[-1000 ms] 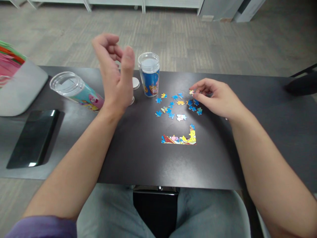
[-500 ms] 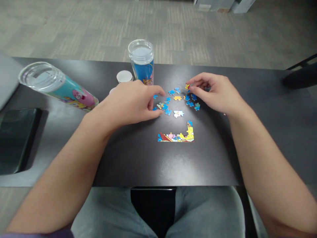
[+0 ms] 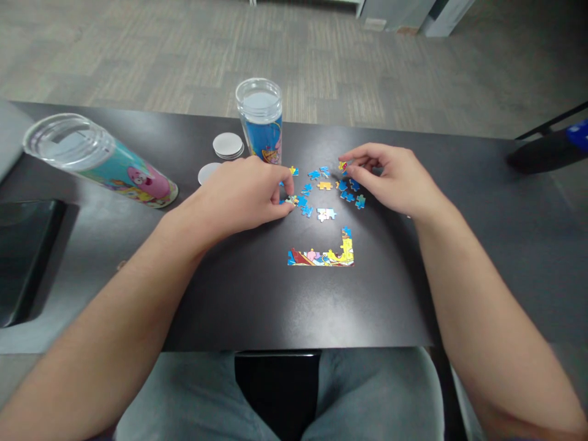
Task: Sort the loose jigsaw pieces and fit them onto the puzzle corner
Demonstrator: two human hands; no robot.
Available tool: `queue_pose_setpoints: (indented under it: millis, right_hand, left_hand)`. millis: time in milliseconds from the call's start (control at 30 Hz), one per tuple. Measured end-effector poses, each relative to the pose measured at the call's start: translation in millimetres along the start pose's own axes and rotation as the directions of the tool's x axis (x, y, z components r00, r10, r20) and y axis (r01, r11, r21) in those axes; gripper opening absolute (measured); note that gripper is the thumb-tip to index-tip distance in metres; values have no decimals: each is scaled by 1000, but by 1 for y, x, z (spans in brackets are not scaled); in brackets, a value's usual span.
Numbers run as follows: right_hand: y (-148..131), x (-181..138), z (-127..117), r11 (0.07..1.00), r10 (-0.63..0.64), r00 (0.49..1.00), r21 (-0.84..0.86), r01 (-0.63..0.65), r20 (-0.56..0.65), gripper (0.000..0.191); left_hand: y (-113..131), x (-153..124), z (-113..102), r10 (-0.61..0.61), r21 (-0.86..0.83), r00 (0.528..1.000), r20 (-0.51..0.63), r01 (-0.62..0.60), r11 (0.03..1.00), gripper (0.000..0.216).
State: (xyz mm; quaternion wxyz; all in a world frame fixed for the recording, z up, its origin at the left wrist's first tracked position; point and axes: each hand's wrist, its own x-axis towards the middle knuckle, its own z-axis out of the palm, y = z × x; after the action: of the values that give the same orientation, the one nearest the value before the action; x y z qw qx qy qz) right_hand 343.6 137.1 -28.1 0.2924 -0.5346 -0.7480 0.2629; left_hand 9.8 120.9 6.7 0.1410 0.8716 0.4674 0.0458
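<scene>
Between the thumb and fingertips of my right hand (image 3: 386, 177) is a small red and yellow puzzle piece (image 3: 342, 166), just over the loose pieces on the right. My left hand (image 3: 255, 191) hovers low at the left of the pile, thumb and index finger apart, with a pale patterned piece (image 3: 293, 199) between their tips. Loose blue pieces (image 3: 350, 196), an orange piece (image 3: 325, 185) and a whitish joined pair (image 3: 326, 214) lie between the hands. Nearer me, an L-shaped joined strip of puzzle (image 3: 316, 257) lies flat, with its short arm on the right.
A blue printed clear-topped tumbler (image 3: 265, 131) stands behind my left hand, beside stacked white discs (image 3: 228, 145). Another tumbler (image 3: 124, 165) with a pink figure is further left. A dark flat case (image 3: 27, 257) lies on the black table (image 3: 390, 294) at far left.
My left index finger and thumb have come closer together around the pale piece. The right hand still pinches its red and yellow piece. The whole view has shifted slightly.
</scene>
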Motion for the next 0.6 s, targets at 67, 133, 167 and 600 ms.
queue_pose_setpoints:
  millis: [67, 133, 167, 600]
  right_hand:
    - [-4, -1, -1, 1000, 16, 1000, -1, -16, 13, 20]
    - [-6, -1, -2, 999, 33, 999, -5, -32, 32, 15]
    - [-7, -1, -2, 1000, 29, 999, -1, -29, 34, 13]
    - [-9, 0, -3, 997, 44, 999, 66, -45, 11, 16]
  left_hand:
    - [-6, 0, 7, 32, -71, 997, -64, -36, 997, 7]
    - [-10, 1, 11, 45, -129, 994, -98, -57, 990, 8]
    - [-12, 1, 13, 43, -148, 994, -105, -58, 987, 8]
    - [-14, 1, 12, 39, -55, 996, -83, -44, 998, 9]
